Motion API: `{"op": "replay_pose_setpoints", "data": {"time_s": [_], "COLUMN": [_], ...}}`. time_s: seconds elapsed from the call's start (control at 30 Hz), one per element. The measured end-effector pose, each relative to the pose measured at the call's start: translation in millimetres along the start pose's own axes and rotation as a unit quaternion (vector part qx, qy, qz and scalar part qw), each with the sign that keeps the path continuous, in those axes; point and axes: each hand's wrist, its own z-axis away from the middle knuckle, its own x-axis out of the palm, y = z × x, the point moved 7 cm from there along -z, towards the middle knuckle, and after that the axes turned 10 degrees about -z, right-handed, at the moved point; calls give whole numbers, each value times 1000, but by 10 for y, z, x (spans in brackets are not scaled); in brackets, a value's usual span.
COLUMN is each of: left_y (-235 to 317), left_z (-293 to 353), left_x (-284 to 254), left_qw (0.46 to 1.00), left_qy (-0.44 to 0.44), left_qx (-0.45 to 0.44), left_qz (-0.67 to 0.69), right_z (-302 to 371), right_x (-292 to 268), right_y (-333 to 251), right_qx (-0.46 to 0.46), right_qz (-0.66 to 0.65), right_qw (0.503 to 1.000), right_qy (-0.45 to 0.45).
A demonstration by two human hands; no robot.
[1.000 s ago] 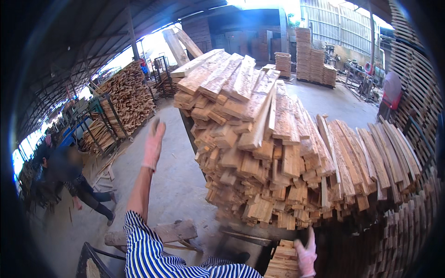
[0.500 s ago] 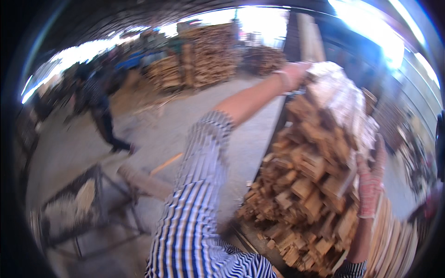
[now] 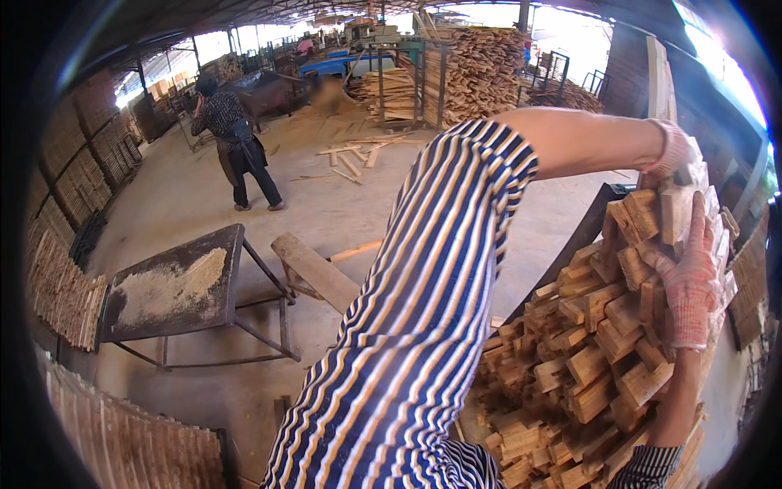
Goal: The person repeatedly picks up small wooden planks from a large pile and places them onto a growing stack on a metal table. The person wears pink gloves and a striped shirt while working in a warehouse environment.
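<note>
A tall pile of cut wood pieces (image 3: 595, 375) stands at my right, with many end faces toward me. My left arm, in a striped sleeve, reaches across to the top of the pile. My left hand (image 3: 671, 151), in a pale knit glove, rests there against wood and a whitish covering (image 3: 713, 213); its fingers are mostly hidden. Just below it, my right hand (image 3: 689, 292), in a red-and-white knit glove, lies flat along the pile's upper right side. Its fingers point up and its thumb is spread over the wood ends.
A dark metal stand (image 3: 175, 285) with sawdust on top is at the left, beside a sloping plank (image 3: 318, 269). Farther back a person (image 3: 236, 138) stands on the concrete floor, near scattered sticks (image 3: 354, 155). Large wood stacks (image 3: 489, 77) rise behind.
My view has swung, and the pile sits farther right. My hands are closer together, the right one higher on the pile. The person at the left, blurred mid-stride before, now stands upright.
</note>
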Motion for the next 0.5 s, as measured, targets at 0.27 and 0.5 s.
{"op": "replay_pose_setpoints", "data": {"time_s": [0.27,0.5], "left_y": [77,506], "left_z": [-1521,-688], "left_x": [432,203], "left_qw": [888,653], "left_qy": [27,-78], "left_qx": [197,-61], "left_qz": [414,751], "right_z": [126,75], "right_x": [16,37], "right_y": [316,735], "right_qx": [-43,116], "right_qz": [-21,73], "right_qw": [989,990], "right_qy": [141,16]}}
